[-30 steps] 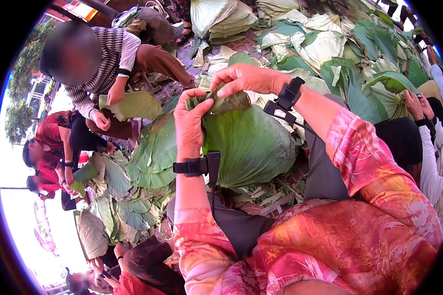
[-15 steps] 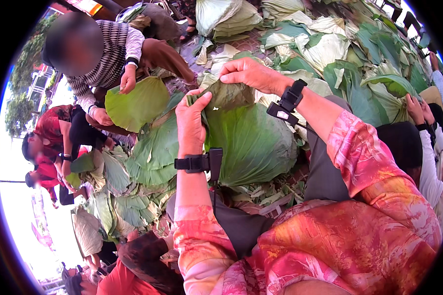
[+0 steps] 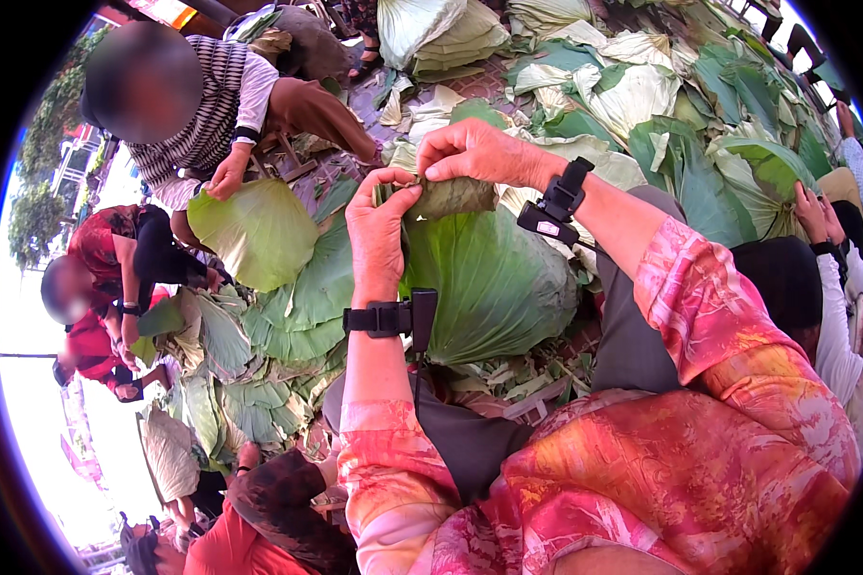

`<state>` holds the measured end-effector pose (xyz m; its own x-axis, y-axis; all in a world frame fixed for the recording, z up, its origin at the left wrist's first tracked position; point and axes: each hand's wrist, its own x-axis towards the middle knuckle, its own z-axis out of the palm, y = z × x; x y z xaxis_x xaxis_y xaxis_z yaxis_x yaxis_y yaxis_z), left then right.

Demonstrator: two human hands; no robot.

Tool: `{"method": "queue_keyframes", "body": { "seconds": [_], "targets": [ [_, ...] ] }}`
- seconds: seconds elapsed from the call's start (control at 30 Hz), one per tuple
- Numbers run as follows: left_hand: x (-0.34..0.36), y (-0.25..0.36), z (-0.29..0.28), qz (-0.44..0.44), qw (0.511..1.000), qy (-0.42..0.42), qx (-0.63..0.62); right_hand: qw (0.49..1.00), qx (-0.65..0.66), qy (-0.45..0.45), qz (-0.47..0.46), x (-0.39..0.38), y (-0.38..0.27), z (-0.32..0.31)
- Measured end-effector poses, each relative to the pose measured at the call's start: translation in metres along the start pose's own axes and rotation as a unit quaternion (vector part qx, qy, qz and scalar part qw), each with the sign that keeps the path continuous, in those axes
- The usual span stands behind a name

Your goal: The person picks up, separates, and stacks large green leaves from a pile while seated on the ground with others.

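Between my two hands is a dull olive-brown piece of lotus leaf (image 3: 458, 198), narrow and folded or curled over. My left hand (image 3: 379, 225) pinches its left end between thumb and fingers. Close beside it, my right hand (image 3: 479, 155) grips the upper edge with thumb and forefinger, the fingertips nearly meeting those of the left. Below them a big green lotus leaf (image 3: 489, 283) with fanning veins lies over the pile in front of my knees. Part of the held piece is hidden behind my fingers.
At the left a crouching person in a striped top (image 3: 197, 105) holds a yellow-green leaf (image 3: 259, 235). Stacked leaves (image 3: 441, 38) and a broad heap of leaves (image 3: 642, 101) cover the ground ahead. More people sit at the left and right edges.
The held leaf piece now shows as a narrower strip, and my hands have drawn closer together. At the left, the other person's leaf has swung lower, and their hand has shifted left.
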<state>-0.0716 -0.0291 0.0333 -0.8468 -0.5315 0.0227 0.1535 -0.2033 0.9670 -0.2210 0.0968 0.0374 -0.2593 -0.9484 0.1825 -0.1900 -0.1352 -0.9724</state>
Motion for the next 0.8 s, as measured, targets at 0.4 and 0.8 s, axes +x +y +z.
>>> {"method": "queue_keyframes", "body": {
  "seconds": [0.4, 0.8],
  "targets": [
    [-0.001, -0.002, 0.001, -0.008, 0.992, -0.002, 0.127, 0.999, -0.047, 0.002, -0.002, 0.000, 0.000, 0.009],
    [-0.001, 0.001, -0.001, -0.077, 0.996, -0.013, 0.045, 0.995, -0.071, 0.051, 0.038, 0.003, 0.008, 0.015]
  ]
}}
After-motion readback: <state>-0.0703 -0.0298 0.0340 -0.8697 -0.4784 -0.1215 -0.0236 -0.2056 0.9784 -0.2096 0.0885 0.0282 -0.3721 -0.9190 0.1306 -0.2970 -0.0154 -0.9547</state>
